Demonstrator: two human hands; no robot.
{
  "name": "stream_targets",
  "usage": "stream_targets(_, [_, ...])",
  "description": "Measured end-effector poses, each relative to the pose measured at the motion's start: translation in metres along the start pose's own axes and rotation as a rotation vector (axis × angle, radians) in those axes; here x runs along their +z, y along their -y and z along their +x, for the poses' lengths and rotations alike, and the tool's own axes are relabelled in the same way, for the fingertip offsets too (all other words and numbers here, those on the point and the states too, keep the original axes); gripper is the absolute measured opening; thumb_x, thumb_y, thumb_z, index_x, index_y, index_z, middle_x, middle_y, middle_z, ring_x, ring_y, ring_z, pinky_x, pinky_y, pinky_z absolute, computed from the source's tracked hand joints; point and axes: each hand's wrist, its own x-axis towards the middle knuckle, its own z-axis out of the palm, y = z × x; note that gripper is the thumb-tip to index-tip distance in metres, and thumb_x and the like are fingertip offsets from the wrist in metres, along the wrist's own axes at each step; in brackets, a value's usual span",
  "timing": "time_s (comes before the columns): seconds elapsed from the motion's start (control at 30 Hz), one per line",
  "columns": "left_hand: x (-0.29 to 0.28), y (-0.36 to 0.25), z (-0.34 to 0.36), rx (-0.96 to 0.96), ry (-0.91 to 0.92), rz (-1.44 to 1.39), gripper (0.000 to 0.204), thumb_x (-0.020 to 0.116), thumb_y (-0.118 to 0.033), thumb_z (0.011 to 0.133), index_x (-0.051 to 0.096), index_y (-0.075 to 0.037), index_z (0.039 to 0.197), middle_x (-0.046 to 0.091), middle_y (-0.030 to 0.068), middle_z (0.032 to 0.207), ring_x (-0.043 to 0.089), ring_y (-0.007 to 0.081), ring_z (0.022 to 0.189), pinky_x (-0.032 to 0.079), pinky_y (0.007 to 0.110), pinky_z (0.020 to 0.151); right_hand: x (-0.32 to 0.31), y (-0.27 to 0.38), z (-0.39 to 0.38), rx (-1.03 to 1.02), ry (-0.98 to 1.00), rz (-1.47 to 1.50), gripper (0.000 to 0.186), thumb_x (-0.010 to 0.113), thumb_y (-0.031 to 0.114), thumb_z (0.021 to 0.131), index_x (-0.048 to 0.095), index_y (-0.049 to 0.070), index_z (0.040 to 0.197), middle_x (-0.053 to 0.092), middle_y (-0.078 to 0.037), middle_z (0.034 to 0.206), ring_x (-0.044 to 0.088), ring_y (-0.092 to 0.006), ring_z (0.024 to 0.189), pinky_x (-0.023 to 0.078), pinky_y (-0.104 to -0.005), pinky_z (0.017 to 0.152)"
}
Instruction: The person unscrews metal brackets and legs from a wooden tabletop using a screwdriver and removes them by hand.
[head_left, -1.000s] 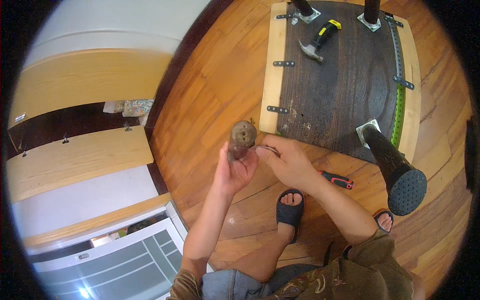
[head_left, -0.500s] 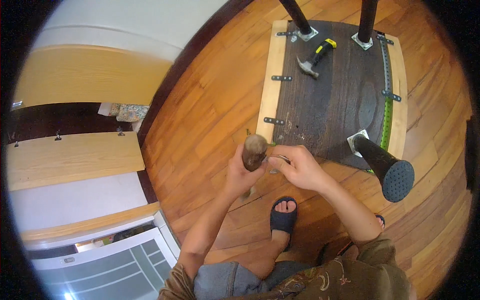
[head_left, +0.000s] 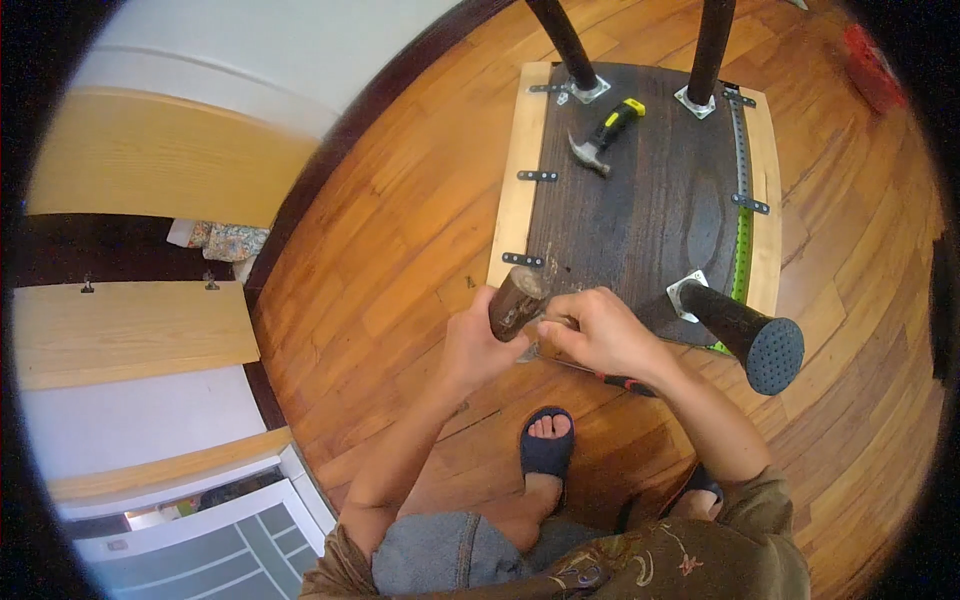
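Observation:
My left hand (head_left: pixel 476 340) is wrapped round a brown round wooden piece (head_left: pixel 517 305) with a pale flat end facing up. Close beside it, my right hand (head_left: pixel 603 328) is closed in a pinch, its thumb and fingers near the wooden piece. Only a sliver of something thin and dark shows between those fingers, too small to name. Beyond both hands lies an upturned table (head_left: pixel 640 220) with a dark underside, pale wooden side strips and black legs. A claw hammer (head_left: pixel 606 135) with a black and yellow handle rests on it.
Black metal plates (head_left: pixel 538 176) join the strips to the dark board. A green and grey measuring strip (head_left: pixel 742 235) runs along the right side. The near right leg (head_left: pixel 745 335) leans toward me. A red and black handle (head_left: pixel 628 384) shows beside my right forearm. Cabinets (head_left: pixel 140 335) stand at left.
The view has shifted, so the table and cabinets appear farther left. The wooden piece has tilted a little in my left hand. The red and black handle has come into sight.

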Motion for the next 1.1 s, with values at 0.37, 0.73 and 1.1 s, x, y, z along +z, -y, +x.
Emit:
stream_targets(0.37, [-0.007,-0.007,0.001,0.039,0.096,-0.134,0.043,0.069,-0.012,0.063,0.051,0.001,0.099,0.061,0.0185,0.077,0.062,0.0293,0.073,0.048,0.035,0.067,-0.029,0.007,0.023,-0.005,0.368,-0.153,0.022,0.057,0.017,0.08,0.059,-0.003,0.072,0.051,-0.023,0.059,0.05,-0.0395,0.056,0.04,-0.0428,0.054])
stream_targets(0.73, [-0.003,-0.011,-0.005,-0.066,0.074,0.032,0.044,0.071,-0.015,0.062,0.053,0.002,0.098,0.063,0.0199,0.077,0.064,0.0337,0.076,0.049,0.038,0.068,-0.009,0.009,0.017,0.009,0.219,-0.381,0.019,0.058,0.015,0.076,0.064,-0.003,0.074,0.058,-0.025,0.068,0.058,-0.0417,0.069,0.047,-0.0464,0.066])
stream_targets(1.1, [-0.011,0.01,0.002,0.042,0.345,-0.236,0.042,0.068,-0.013,0.066,0.052,0.004,0.101,0.061,0.0124,0.082,0.058,0.0198,0.076,0.047,0.031,0.073,0.002,-0.029,0.022,0.091,0.454,0.047,0.024,0.059,0.018,0.084,0.06,-0.002,0.071,0.059,-0.006,0.061,0.054,-0.0124,0.058,0.043,-0.0311,0.055])
